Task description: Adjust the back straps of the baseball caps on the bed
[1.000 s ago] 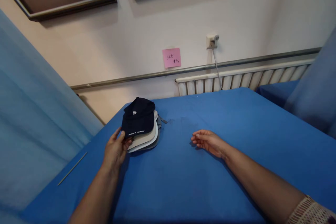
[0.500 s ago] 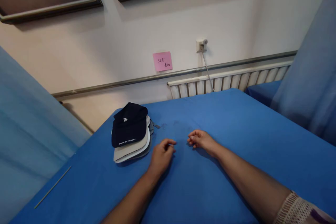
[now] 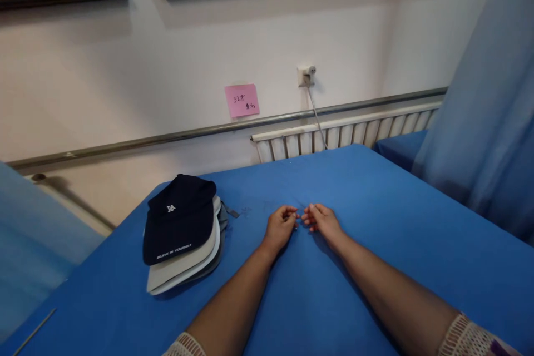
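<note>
My left hand (image 3: 281, 228) rests low over the blue-covered table (image 3: 359, 278), its fingers loosely bent and holding nothing I can see. Facing it with a small gap between the fingertips is my right hand (image 3: 322, 222), fingers slightly spread and bent, also without anything in it. To the left of both hands lies a stack of several caps. On top is a navy cap (image 3: 183, 222) with white lettering on its front and brim. Under it show a beige brim (image 3: 183, 261), a white brim and a grey one, with a strap sticking out to the right.
A thin stick (image 3: 35, 331) lies near the table's left edge. Blue curtains (image 3: 475, 100) hang on both sides. Behind the table are a metal rail (image 3: 175, 136), a radiator (image 3: 346, 133), a plugged socket (image 3: 306, 76) and a pink note (image 3: 242, 100) on the wall.
My left hand has moved right and away from the caps, closer to my right hand. The view has turned slightly right, so the caps and stick sit further left.
</note>
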